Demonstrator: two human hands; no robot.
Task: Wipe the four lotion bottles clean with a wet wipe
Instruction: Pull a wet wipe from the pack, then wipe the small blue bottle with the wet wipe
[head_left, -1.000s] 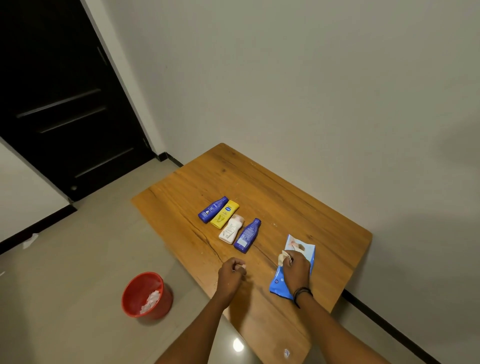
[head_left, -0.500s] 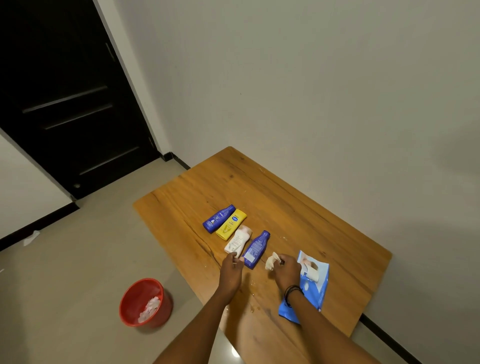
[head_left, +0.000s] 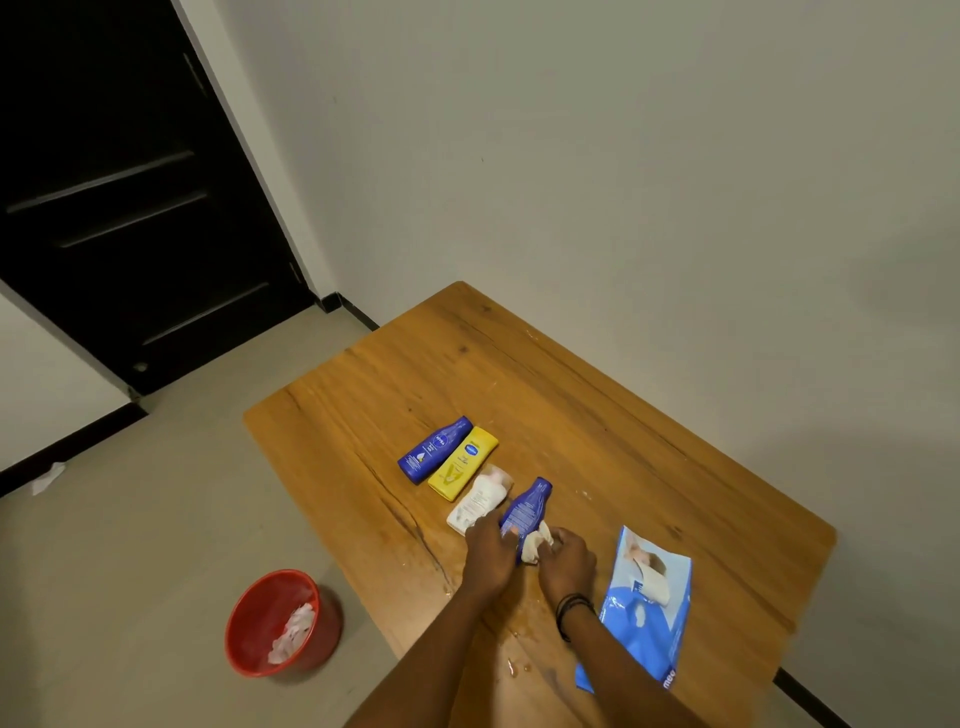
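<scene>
Four lotion bottles lie in a row on the wooden table (head_left: 597, 415): a dark blue one (head_left: 434, 450) farthest, a yellow one (head_left: 463, 464), a white one (head_left: 478, 501), and a second blue bottle (head_left: 525, 506) nearest. My left hand (head_left: 488, 553) grips the bottom end of that nearest blue bottle. My right hand (head_left: 566, 564) holds a crumpled wet wipe (head_left: 535, 543) pressed against the same bottle's lower end.
A blue pack of wet wipes (head_left: 647, 603) lies on the table to the right of my hands, with a wipe sticking out. A red bucket (head_left: 280, 623) with used wipes stands on the floor at the left. A wall runs behind the table.
My right hand left the wipe pack with a wipe and came to the nearest blue bottle. My left hand reached forward and took hold of that bottle.
</scene>
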